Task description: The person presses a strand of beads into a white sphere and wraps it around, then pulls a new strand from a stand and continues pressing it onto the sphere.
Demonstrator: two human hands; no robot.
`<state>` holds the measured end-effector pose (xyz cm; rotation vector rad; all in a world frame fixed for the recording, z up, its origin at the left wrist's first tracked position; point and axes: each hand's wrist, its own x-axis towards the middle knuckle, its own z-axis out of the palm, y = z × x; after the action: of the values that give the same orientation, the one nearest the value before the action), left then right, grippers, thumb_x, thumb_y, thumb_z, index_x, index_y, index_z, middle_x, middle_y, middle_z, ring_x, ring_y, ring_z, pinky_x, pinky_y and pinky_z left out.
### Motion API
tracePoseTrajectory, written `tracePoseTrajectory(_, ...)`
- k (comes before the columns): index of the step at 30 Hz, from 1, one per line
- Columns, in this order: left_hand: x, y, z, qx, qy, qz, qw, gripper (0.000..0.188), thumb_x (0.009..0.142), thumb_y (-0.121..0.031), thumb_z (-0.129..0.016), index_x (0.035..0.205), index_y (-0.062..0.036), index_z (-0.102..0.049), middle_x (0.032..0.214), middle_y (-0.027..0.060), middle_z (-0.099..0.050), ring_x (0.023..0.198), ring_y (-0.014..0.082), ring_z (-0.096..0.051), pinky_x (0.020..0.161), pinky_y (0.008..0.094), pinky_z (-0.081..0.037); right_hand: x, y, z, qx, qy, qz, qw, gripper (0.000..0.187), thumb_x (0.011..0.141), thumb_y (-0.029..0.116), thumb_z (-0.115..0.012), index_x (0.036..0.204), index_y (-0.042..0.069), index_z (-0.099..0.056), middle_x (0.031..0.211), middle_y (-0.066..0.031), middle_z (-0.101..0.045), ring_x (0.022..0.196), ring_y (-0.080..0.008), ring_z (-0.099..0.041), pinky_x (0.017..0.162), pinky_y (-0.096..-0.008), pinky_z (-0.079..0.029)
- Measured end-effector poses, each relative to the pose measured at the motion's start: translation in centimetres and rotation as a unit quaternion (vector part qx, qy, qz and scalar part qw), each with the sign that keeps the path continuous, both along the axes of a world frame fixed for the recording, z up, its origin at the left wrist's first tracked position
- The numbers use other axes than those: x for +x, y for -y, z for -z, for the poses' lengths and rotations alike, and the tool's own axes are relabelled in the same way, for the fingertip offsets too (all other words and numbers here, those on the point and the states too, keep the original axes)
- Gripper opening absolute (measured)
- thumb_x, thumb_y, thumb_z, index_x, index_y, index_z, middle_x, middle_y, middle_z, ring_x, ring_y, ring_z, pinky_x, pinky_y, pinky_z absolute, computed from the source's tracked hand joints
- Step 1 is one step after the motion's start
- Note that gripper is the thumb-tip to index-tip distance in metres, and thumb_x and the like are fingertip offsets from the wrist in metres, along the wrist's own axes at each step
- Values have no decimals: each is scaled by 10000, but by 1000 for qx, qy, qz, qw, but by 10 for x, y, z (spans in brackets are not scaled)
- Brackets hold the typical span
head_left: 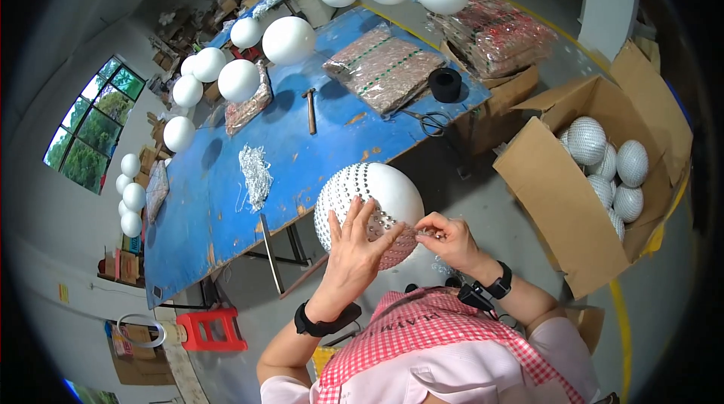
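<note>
A big white ball (397, 189) is in front of me by the table's near edge. Rows of small silver studs cover its left and lower parts; its upper right is bare white. My left hand (353, 247) lies on the studded side, fingers spread and thumb stretched toward the lower right. At the ball's right edge my right hand (455, 244) pinches a thin strip of shiny studs (427, 234), which runs onto the ball near my left thumb. What supports the ball is hidden.
On the blue table (324, 155) are a hammer (310, 110), scissors (428, 123), black tape (445, 84), a bagged pack (385, 68) and white strands (256, 176). Several white balls (289, 40) appear above it. A carton (569, 215) with studded balls stands right, a red stool (212, 330) lower left.
</note>
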<state>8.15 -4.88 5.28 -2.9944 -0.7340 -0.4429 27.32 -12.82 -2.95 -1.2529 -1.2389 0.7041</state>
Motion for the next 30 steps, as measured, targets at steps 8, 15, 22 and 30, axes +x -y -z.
tracePoseTrajectory(8, -1, 4, -2, 1, -13, -17, 1000, 597, 791, 4, -626, 1294, -315, -594, 1453, 194, -344, 1368, 439, -308, 1068, 679, -211, -1, 3, -9, 138, 232, 89, 959, 116, 783, 67, -713, 880, 51, -651, 703, -85, -580, 563, -276, -600, 487, -342, -461)
tracePoseTrajectory(15, 0, 3, -4, 0, -30, -21, 999, 604, 791, 19, -618, 1291, -320, -597, 1458, 188, -329, 1381, 433, -282, 1070, 675, -211, -3, -1, -6, 70, 158, 57, 983, 110, 813, 113, -709, 851, 38, -637, 683, -43, -607, 569, -150, -605, 480, -291, -453)
tracePoseTrajectory(22, 2, 0, -13, -40, -20, -18, 999, 560, 813, -41, -646, 1301, -309, -586, 1467, 209, -318, 1389, 458, -261, 1069, 683, -199, 11, -11, 3, -128, -161, -52, 977, 167, 881, 168, -696, 814, 34, -621, 682, 0, -628, 568, -33, -554, 481, -189, -429)
tracePoseTrajectory(30, 8, -1, -11, 47, -4, -52, 998, 541, 825, -77, -664, 1317, -282, -572, 1444, 220, -353, 1368, 458, -307, 1073, 661, -233, 25, -8, 11, -42, -95, -54, 993, 159, 844, 142, -731, 844, 21, -629, 738, -17, -647, 608, -68, -588, 512, -223, -449)
